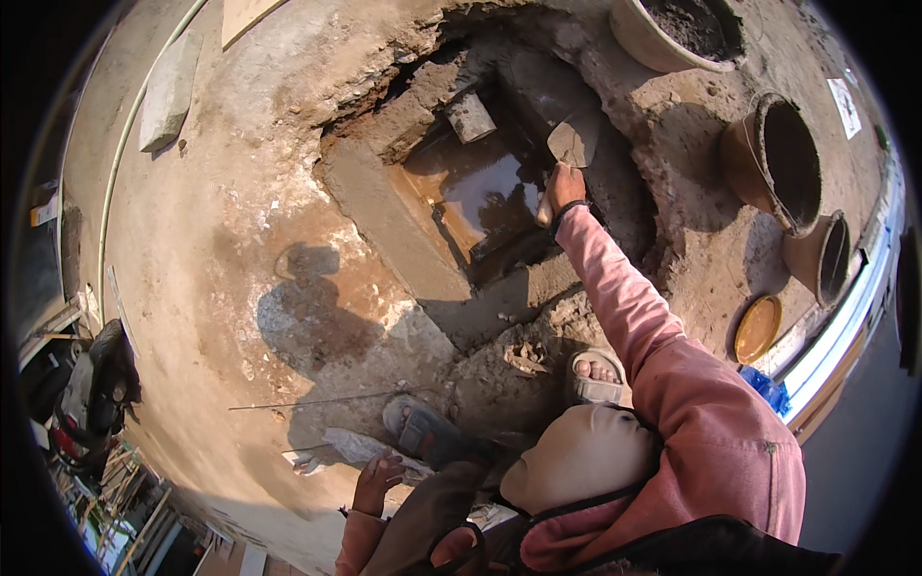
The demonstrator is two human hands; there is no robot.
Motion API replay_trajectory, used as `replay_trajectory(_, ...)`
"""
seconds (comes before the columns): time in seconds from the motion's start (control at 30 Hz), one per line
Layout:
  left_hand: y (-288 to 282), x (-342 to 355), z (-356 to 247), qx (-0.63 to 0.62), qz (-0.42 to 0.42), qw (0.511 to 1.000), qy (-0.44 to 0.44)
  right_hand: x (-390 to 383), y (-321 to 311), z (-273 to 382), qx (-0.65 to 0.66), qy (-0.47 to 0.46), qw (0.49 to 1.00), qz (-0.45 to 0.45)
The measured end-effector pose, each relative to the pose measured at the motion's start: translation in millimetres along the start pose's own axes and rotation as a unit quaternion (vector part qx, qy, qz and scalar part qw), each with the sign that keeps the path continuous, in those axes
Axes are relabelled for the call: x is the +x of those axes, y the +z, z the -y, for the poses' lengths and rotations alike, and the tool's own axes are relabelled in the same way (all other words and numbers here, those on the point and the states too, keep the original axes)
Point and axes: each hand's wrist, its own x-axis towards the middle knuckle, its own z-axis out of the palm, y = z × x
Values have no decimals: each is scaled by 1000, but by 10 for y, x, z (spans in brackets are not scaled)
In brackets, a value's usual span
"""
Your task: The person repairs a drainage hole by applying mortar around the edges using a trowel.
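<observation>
My right hand (567, 189) reaches far forward, closed round the handle of a pointing trowel (573, 142). The trowel's mortar-smeared blade lies over the right inner side of a rectangular pit, beside its grey mortar wall (617, 163). Brown water (490, 187) stands in the bottom of the pit and reflects light. A short grey block or pipe stub (471, 117) juts out at the far side. Smooth grey mortar covers the left ledge (389, 216). My left hand (377, 482) hangs low by my knee, fingers apart, holding nothing.
Broken ground rims the pit. On the right stand a basin of mortar (634, 34), two buckets (744, 158) (807, 252) and a yellowish round lid (759, 329). A stone slab (171, 91) and a hose (113, 182) lie left. A thin rod (317, 402) lies near my sandalled feet.
</observation>
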Motion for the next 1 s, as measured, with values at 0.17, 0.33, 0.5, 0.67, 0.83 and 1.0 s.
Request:
replay_trajectory(0.17, 137, 158, -40, -6, 28, 1000, 9, 423, -4, -9, -128, -181, 975, -20)
replay_trajectory(0.33, 72, 75, 60, -5, 14, 1000, 0, 723, 541, 412, -197, -111, 972, 64)
replay_trajectory(0.5, 70, 85, -13, -11, 20, 1000, 9, 736, 90, 259, -218, -122, 968, -7)
replay_trajectory(0.67, 82, 136, -72, 0, 32, 999, -18, 139, -649, 115, -346, -181, 918, 62)
replay_trajectory(0.83, 147, 211, -193, 10, 50, 999, -5, 190, -198, 347, -474, -160, 863, 65)
replay_trajectory(1.0, 187, 158, -243, 5, 38, 999, 8, 557, 260, 837, -466, -126, 876, 22)
